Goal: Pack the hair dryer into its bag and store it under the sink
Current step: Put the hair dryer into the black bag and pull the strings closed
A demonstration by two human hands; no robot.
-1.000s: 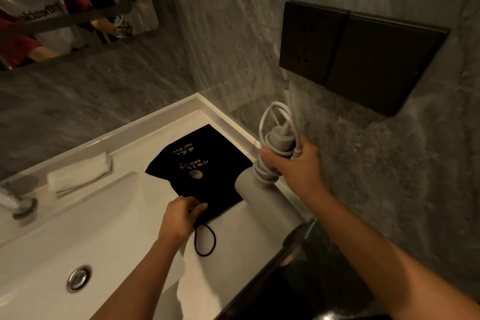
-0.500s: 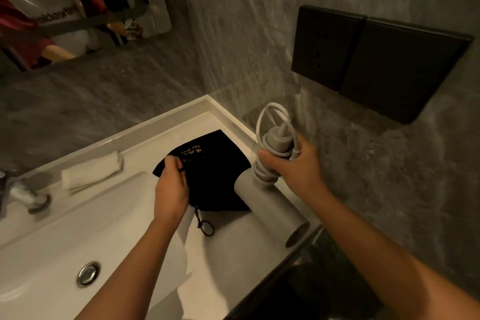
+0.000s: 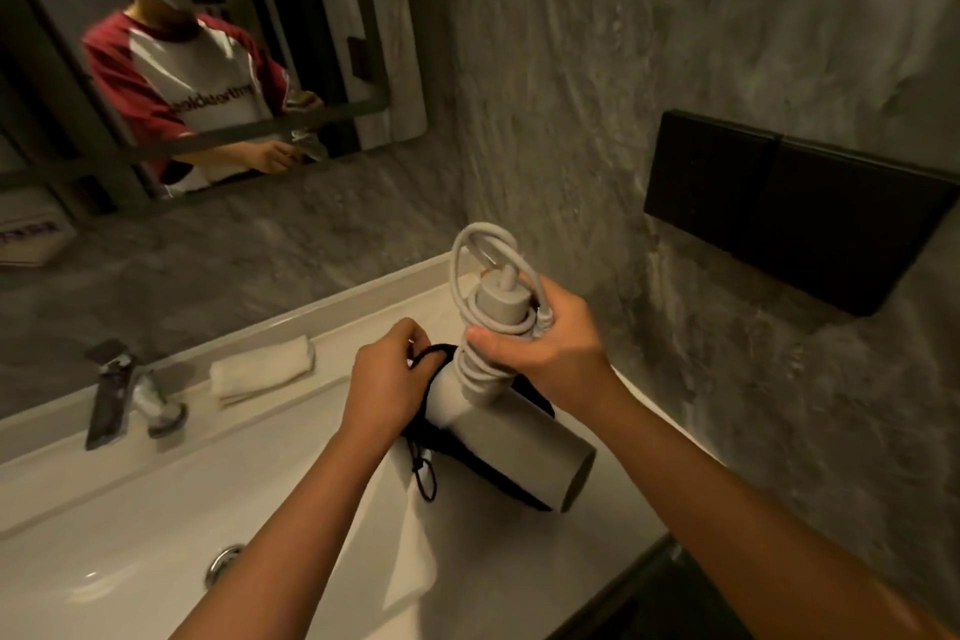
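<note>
1. Nearest: white ceramic sink basin (image 3: 130,551) with a chrome drain ring (image 3: 223,564), set in the white tabletop (image 3: 483,582).
2. Grey cylindrical plastic hair dryer (image 3: 511,437) was held above the tabletop, barrel end pointing toward the camera, handle up.
3. Right hand (image 3: 545,343) was closed around the handle over the wound grey power cord (image 3: 488,276); the plug and a loose loop stuck out on top.
4. Black fabric drawstring bag (image 3: 488,476) sat under and behind the barrel. Left hand (image 3: 387,379) was pinching its rim, black drawstring loop (image 3: 425,476) dangling below. I couldn't tell whether the mouth was open.
5. Judgement: dryer was not in the bag yet. Risks: one-handed hold lets the mouth collapse; the loose cord loop snags the rim or unwinds; the drawstring gets trapped.
6. Farther: folded white towel (image 3: 262,369), chrome faucet (image 3: 130,392), black wall panel (image 3: 789,218).
</note>
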